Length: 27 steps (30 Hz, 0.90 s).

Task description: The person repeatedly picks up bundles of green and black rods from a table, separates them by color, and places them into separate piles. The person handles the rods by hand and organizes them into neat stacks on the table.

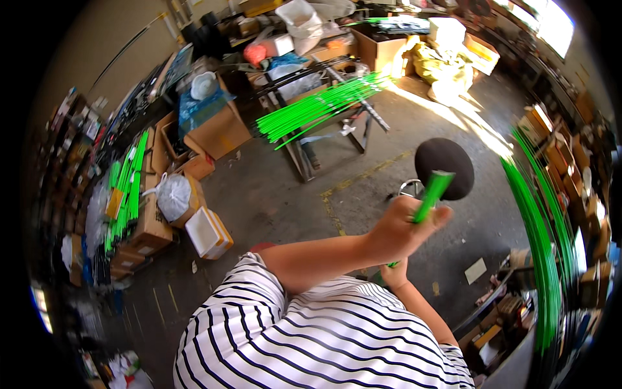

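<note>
Reaching across my body, my left hand (393,232) is closed round a bright green stick-like piece (433,196), perhaps a bundle of thin rods. Its pale end points up and away from me. Below and nearer my body, my right hand (395,275) is closed, with a bit of green showing at its fingers. I cannot tell whether both hands hold the same piece, as my left forearm hides part of it. Just beyond my left hand stands a stool with a round black seat (447,165).
Long green rods (317,107) lie across a metal stand (295,152) ahead. More green rods (534,240) hang or lean along the right side, and others (133,181) rest on boxes at left. A white foam box (207,232) and a cardboard box (217,129) stand on the floor.
</note>
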Available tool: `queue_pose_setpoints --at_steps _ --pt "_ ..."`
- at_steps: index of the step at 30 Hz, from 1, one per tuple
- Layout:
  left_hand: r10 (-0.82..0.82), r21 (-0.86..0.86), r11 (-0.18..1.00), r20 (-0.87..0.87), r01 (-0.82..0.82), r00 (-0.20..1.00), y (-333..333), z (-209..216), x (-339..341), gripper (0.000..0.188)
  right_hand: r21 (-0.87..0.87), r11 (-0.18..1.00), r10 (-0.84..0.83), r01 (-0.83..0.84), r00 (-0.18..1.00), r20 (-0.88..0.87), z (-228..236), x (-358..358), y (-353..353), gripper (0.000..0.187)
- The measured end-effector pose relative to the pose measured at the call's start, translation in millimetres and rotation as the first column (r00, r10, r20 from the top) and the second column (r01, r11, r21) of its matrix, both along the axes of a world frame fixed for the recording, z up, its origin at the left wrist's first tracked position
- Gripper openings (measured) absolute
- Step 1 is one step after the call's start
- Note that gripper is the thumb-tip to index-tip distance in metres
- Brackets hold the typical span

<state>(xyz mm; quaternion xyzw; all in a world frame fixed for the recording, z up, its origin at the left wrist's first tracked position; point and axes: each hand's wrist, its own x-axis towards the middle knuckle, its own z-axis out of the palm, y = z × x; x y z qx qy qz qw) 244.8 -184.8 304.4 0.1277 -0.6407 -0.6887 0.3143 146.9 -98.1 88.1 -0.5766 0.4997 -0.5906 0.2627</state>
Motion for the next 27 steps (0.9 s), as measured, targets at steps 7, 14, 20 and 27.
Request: queue_pose_setpoints --at_steps 7,14,20,27 --pt "0.173 -0.619 0.785 0.158 -0.039 0.972 -88.0 -96.5 -13.9 0.111 0.024 0.998 0.021 -0.050 0.731 0.682 42.5 -72.6 -119.6 0.030" --pt "0.637 -0.761 0.649 0.530 -0.017 0.559 -152.7 -225.2 102.6 0.044 -0.053 0.997 0.040 0.056 0.207 0.978 78.9 -212.1 -222.2 0.043" --pt "0.570 -0.622 0.781 0.745 0.051 0.347 -199.2 -254.0 154.3 0.026 0.494 0.867 -0.429 -0.060 0.413 0.803 66.9 -169.6 -323.1 0.029" --pt "0.648 -0.648 0.762 0.761 -0.004 0.015 -365.9 -328.0 195.3 0.033 0.857 0.466 -0.335 -0.219 0.853 0.400 -55.5 -139.5 -311.8 0.037"
